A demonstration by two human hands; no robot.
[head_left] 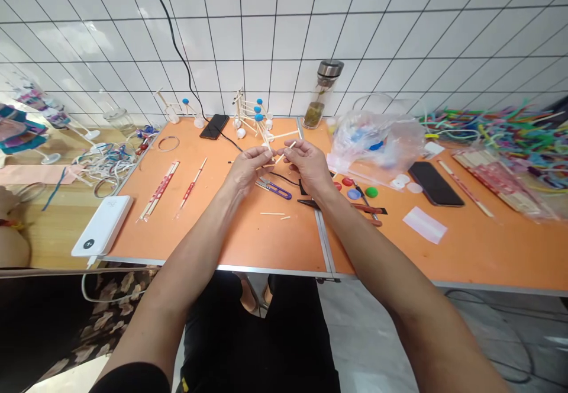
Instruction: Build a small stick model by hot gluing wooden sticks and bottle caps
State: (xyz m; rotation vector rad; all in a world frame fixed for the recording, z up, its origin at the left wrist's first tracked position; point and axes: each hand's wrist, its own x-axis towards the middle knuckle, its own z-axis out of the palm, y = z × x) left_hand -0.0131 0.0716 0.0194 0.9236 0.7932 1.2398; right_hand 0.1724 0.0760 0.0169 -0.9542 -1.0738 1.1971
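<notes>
Right hand (pixel 312 167) pinches a stick (pixel 285 153); left hand's (pixel 247 171) grip I cannot tell. Snips (pixel 271 187) lie at their six o'clock.

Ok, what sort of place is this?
Probably a craft or hobby workspace, maybe at home: a small stick model with blue caps, snips and a heap of colourful strands, all on an orange tabletop.

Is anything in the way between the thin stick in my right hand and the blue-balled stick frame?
Partly. Your left hand sits in front of the stick frame, and a pale stick extends rightward near it, behind your right hand. Whether that stick is attached, I can't tell.
</notes>
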